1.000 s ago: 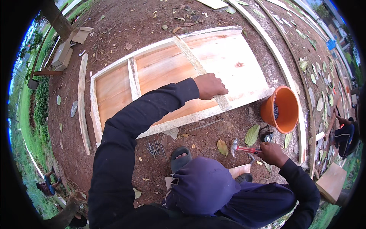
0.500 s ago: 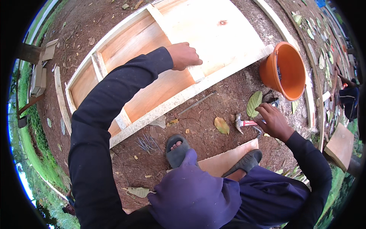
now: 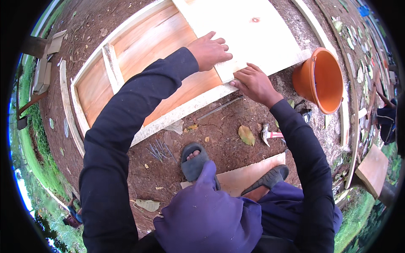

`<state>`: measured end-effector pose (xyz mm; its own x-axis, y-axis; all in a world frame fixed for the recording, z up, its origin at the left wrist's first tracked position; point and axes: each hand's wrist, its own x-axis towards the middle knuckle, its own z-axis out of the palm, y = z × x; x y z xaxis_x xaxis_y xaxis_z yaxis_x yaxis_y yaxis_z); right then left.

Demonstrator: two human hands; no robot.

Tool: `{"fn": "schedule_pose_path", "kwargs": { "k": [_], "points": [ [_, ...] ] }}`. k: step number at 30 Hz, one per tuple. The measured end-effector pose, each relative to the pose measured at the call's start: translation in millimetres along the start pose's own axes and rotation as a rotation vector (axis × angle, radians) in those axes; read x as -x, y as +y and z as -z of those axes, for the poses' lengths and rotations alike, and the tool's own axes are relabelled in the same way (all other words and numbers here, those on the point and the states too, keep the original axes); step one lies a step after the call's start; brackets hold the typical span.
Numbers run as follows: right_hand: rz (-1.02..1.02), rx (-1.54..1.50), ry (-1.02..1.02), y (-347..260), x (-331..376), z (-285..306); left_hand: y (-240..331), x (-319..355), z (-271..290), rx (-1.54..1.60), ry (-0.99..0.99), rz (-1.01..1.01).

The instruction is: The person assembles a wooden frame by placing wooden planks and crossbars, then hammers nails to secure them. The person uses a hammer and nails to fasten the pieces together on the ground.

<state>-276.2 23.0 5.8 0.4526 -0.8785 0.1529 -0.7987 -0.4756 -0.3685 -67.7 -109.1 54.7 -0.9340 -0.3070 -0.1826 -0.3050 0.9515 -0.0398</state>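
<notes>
Two hands rest on one pale wooden panel (image 3: 249, 38), which lies flat on a shallow wooden frame (image 3: 139, 80) on the bare soil. The panel's far end is cut off by the picture's top edge. The left hand (image 3: 209, 51) lies palm down with its grip spread flat on the panel's near corner, holding nothing. The right hand (image 3: 253, 82) presses its fingertips on the panel's near edge, just beside the left. One hammer (image 3: 270, 135) lies on the ground, its handle partly hidden behind the right sleeve. One orange bucket (image 3: 320, 80) stands near; its contents cannot be made out. A few nails (image 3: 158, 149) lie in a loose cluster, too small to count.
</notes>
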Motion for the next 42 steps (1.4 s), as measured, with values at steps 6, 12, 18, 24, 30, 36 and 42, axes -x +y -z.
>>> {"fn": "schedule_pose_path", "kwargs": {
  "k": [6,12,18,24,30,36,42],
  "points": [
    [0.002,0.031,0.157,-4.9,2.1,-17.1,37.9,35.0,-50.5,0.299,0.743,0.702],
    [0.024,0.037,0.181,-5.1,3.9,-14.6,56.9,9.6,-32.2,2.111,0.901,1.073],
    [0.022,0.030,0.155,-8.2,0.8,-14.0,60.2,-32.7,-75.5,1.946,1.182,0.852],
    [0.016,0.031,0.174,-7.5,1.8,-12.6,65.0,-30.1,-65.7,1.980,1.154,0.893],
    [-0.006,0.021,0.207,-11.1,0.1,-16.0,62.9,-20.5,-65.0,1.982,1.137,0.901],
    [0.008,0.034,0.267,-22.2,-1.3,-13.2,66.0,-10.2,-51.2,2.011,1.078,0.927],
    [0.023,-0.083,0.255,-25.4,-0.6,-19.9,61.3,-3.7,-49.0,2.054,1.028,0.940]
  ]
}}
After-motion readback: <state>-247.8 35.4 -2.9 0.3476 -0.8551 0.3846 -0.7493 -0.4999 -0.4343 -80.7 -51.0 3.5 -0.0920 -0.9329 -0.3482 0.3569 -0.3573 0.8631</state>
